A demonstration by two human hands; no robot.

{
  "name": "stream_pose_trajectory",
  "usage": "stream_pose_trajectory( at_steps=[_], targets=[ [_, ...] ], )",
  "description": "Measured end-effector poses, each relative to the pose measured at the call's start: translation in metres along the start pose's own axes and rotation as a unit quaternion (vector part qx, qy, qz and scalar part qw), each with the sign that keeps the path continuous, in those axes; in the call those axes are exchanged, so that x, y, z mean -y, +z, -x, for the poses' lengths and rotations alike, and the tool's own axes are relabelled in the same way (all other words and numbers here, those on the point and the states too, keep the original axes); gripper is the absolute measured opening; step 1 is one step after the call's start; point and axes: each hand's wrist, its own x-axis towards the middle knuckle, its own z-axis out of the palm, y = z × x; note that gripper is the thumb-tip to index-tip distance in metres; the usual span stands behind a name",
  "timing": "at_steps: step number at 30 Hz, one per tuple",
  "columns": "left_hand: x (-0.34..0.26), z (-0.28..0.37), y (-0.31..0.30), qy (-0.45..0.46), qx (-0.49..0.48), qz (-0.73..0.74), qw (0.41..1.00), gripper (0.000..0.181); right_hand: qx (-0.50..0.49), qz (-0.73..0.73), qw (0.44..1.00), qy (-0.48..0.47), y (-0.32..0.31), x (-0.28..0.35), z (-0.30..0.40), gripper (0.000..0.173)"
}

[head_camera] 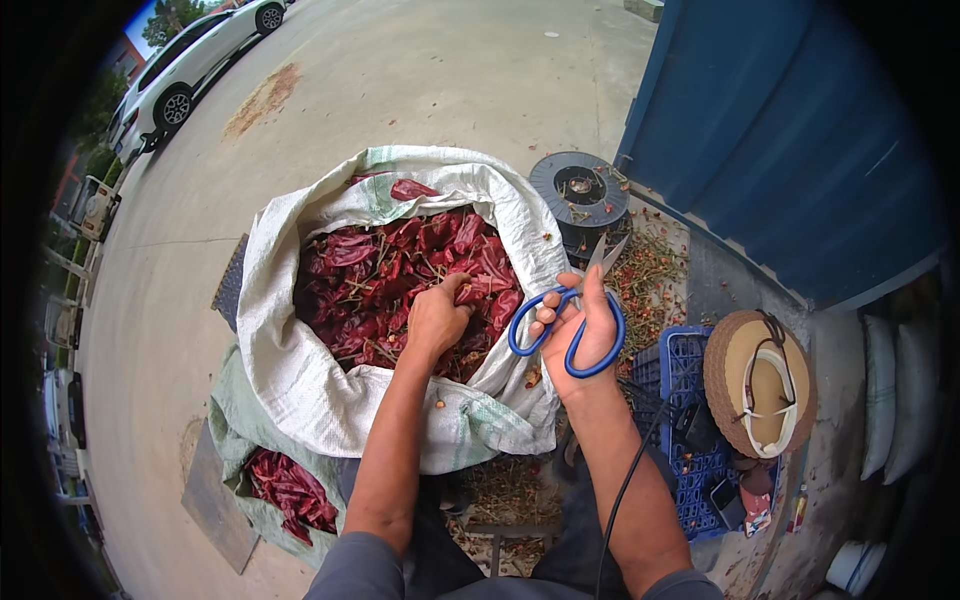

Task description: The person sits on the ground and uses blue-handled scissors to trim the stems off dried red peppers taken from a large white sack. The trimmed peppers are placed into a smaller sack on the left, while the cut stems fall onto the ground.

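Observation:
A white woven sack (300, 382) with a rolled-down mouth stands before me, filled with dried red chili peppers (349, 255) that still have stems. My left hand (439, 319) reaches into it, thumb and index finger closed around a pepper at the top of the pile; its other fingertips are hidden. Over the sack's right rim, my right hand (581, 322) holds scissors (598, 364) with large blue loop handles. Their blades are parted and point away from me, with nothing between them. One loose pepper (412, 190) lies on the sack's far fold.
A green sack (232, 405) of peppers sits at lower left. On the right are a black spool (551, 184), stem scraps (652, 277), and a blue plastic crate (675, 352) with a straw hat (724, 375). A blue metal panel (750, 135) rises behind. A black cable (626, 480) crosses my right forearm.

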Motion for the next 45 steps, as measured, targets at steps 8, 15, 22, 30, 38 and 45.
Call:
stream_pose_trajectory(
  at_steps=[8,15,22,30,38,45],
  targets=[
    [-0.019,0.076,-0.06,0.109,-0.06,0.179,0.976,0.045,0.063,0.537,0.825,-0.163,-0.003,-0.041,0.009,0.037],
    [-0.008,0.18,-0.065,0.132,-0.06,0.223,0.964,0.041,0.265,0.516,0.812,-0.066,0.001,-0.05,0.058,0.029],
    [-0.006,0.247,-0.059,-0.028,-0.006,0.542,0.84,0.028,0.277,0.251,0.924,0.079,-0.007,-0.059,0.125,0.027],
    [-0.001,0.284,-0.054,-0.068,-0.039,0.71,0.7,0.055,0.293,0.2,0.932,0.08,-0.019,-0.082,0.163,0.028],
    [-0.017,0.304,-0.054,-0.064,-0.057,0.637,0.766,0.027,0.308,0.571,0.754,-0.101,-0.025,-0.077,0.192,0.033],
    [-0.022,0.311,-0.052,-0.069,-0.063,0.437,0.895,0.023,0.236,0.672,0.685,-0.151,-0.05,-0.049,0.234,0.051]
  ],
)
